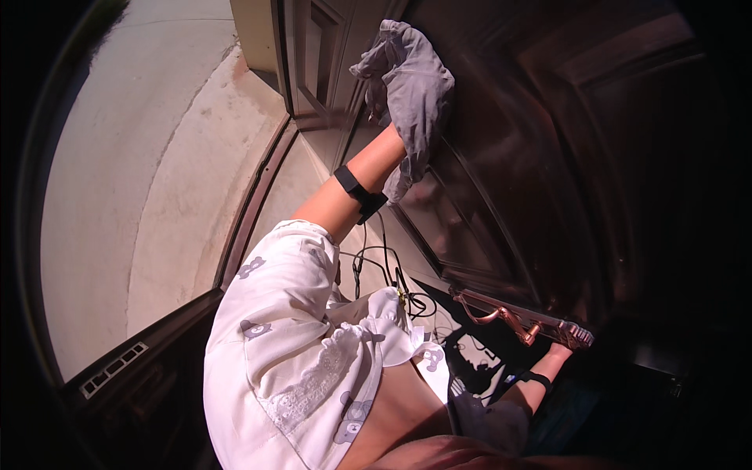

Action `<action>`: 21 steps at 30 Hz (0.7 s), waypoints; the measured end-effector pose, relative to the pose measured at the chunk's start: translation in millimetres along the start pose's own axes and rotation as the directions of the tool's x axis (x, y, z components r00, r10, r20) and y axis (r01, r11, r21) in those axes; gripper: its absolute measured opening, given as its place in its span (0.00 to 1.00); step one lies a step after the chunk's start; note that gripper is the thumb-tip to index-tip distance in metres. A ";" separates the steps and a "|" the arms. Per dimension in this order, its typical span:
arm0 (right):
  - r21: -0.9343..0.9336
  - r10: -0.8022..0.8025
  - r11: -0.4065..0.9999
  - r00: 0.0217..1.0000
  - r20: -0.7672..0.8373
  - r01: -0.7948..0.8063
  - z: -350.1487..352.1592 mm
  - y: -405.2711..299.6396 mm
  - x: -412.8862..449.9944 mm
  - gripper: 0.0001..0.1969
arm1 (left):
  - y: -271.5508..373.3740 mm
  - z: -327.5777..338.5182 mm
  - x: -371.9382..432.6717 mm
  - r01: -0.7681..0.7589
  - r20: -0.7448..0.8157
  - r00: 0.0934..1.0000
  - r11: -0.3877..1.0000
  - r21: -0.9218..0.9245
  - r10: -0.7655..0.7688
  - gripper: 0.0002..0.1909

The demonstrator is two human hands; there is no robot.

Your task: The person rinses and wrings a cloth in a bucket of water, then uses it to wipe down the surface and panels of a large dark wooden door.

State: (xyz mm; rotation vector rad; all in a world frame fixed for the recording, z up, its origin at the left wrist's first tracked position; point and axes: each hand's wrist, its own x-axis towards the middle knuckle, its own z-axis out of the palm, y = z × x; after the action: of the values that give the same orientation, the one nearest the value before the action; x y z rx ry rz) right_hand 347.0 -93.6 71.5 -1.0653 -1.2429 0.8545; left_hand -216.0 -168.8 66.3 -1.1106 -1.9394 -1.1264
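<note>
My left hand, covered by a crumpled grey cloth, reaches up against the dark, glossy panelled door. The cloth drapes around the hand and hangs past the wrist, so the fingers do not show. A black strap circles the left forearm. Lower right, my right hand is at the end of the copper-coloured handle plate, beside the door handle. Its fingers are hidden behind the plate and in shadow, so their grip cannot be made out. The right wrist also wears a black strap.
Black cables hang in front of my body. A metal door sill separates the pale floor from the concrete outside. A dark frame with a strike plate is at lower left. A narrower door panel stands beyond.
</note>
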 end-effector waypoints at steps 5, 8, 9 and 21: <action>0.010 0.035 0.999 0.999 0.025 -0.035 0.1 23.4 7.1 0.29 | 26.4 -90.9 110.5 -0.374 -0.175 0.927 0.839 -0.396 0.331 0.12; -0.029 0.013 0.999 0.999 -0.033 -0.014 -38.6 21.6 8.4 0.29 | 38.6 -50.7 81.7 -0.386 -0.272 0.910 0.880 -0.276 0.313 0.14; -0.035 0.023 0.999 0.998 -0.051 -0.024 -37.2 17.2 10.4 0.29 | 38.7 -47.2 66.5 -0.363 -0.255 0.917 0.906 -0.217 0.307 0.15; -0.203 0.037 0.976 0.976 -0.213 -0.082 -59.3 40.0 3.3 0.29 | -39.0 -99.2 104.2 0.349 -0.078 0.931 0.933 -0.083 -0.355 0.11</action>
State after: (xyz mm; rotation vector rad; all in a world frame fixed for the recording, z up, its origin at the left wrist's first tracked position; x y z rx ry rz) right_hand 408.0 -87.7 34.4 -1.3338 -1.1460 0.6461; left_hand -287.1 -231.7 181.2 -0.7423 -2.0928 -1.4155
